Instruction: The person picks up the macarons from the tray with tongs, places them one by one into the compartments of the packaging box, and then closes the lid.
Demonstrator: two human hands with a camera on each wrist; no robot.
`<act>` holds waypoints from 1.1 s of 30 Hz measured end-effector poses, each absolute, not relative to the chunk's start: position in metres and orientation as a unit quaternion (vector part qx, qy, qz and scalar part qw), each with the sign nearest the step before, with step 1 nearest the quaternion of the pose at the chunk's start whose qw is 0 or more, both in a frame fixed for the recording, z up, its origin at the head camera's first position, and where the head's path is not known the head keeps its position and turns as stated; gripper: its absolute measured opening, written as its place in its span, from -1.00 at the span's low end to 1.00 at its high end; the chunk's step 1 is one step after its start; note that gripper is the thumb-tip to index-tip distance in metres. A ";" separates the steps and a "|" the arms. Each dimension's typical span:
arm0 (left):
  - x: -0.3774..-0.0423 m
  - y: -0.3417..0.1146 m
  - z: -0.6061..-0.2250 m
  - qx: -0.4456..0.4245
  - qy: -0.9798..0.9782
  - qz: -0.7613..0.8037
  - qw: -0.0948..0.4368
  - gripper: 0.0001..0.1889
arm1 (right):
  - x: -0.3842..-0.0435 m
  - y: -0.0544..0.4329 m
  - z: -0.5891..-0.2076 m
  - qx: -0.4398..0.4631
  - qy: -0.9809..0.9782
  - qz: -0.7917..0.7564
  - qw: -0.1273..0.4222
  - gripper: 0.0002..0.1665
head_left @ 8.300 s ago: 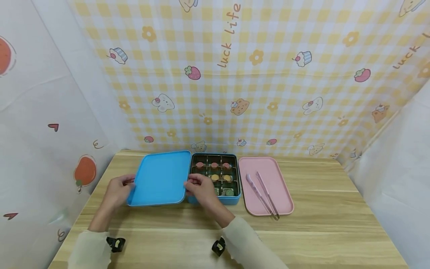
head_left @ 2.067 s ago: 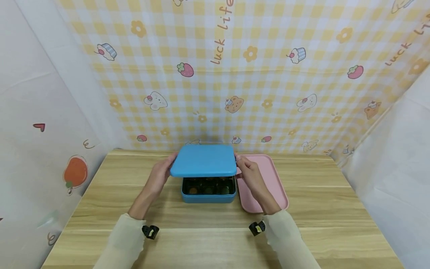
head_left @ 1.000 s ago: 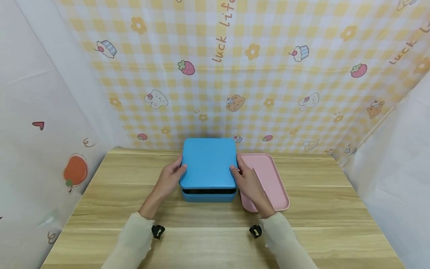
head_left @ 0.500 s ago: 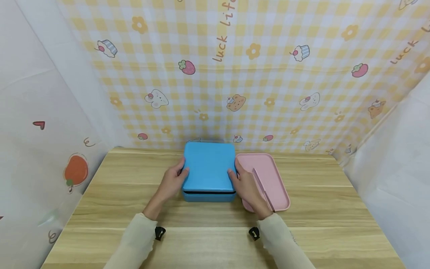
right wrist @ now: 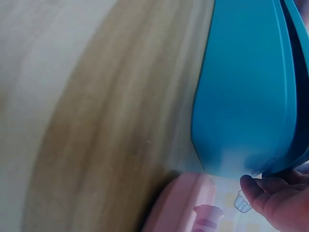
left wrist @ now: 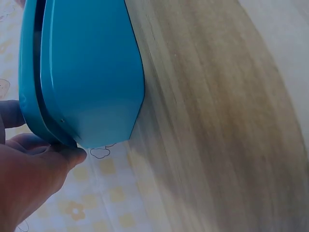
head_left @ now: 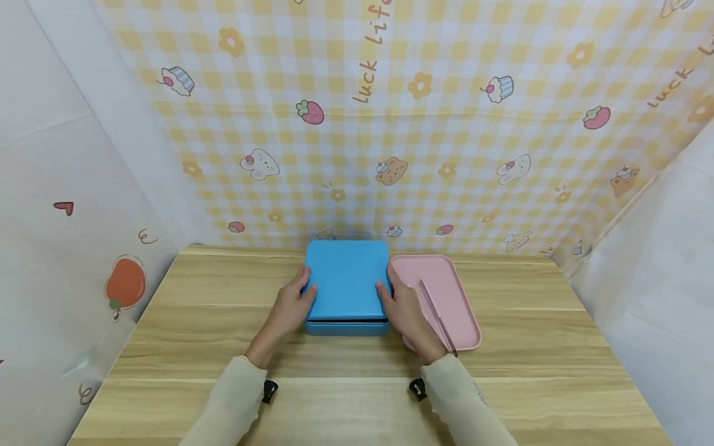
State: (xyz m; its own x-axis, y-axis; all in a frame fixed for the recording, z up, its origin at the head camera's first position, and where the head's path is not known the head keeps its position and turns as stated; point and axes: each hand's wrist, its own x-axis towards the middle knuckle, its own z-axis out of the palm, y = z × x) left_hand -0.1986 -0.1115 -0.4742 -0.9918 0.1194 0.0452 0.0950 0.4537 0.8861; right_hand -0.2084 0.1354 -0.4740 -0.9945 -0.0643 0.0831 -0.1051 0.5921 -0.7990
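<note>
A square blue lid (head_left: 347, 279) covers the blue box (head_left: 347, 329), which stands on the table. A dark gap shows between lid and box along the front. My left hand (head_left: 290, 306) holds the lid's left side, thumb on top and fingers along the edge. On the opposite side my right hand (head_left: 403, 306) grips the lid the same way. In the left wrist view, fingers (left wrist: 71, 155) reach under the lid's rim near a corner of the box. The right wrist view shows fingertips (right wrist: 248, 182) at the rim too. The box's contents are hidden under the lid.
Right beside the box lies a pink tray (head_left: 460, 303), partly behind my right hand and forearm. Tongs (head_left: 436, 314) rest on it, one arm showing. A yellow checked cloth (head_left: 346, 142) hangs behind the wooden table (head_left: 530, 334).
Earlier the lid was held left of the open box, with small coloured pieces showing inside. Both hands have brought it over the box and lowered it; the front gap has narrowed.
</note>
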 end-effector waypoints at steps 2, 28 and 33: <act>-0.199 -0.111 -0.475 0.060 0.855 0.515 0.009 -0.40 | -0.209 0.135 -0.477 0.043 -0.891 0.452 0.021 -0.25; -0.201 -0.107 -0.477 0.053 0.862 0.504 0.014 -0.42 | -0.211 0.134 -0.485 0.029 -0.901 0.431 0.032 -0.28; -0.200 -0.106 -0.478 0.053 0.867 0.496 0.012 -0.42 | -0.211 0.135 -0.486 0.028 -0.902 0.430 0.032 -0.29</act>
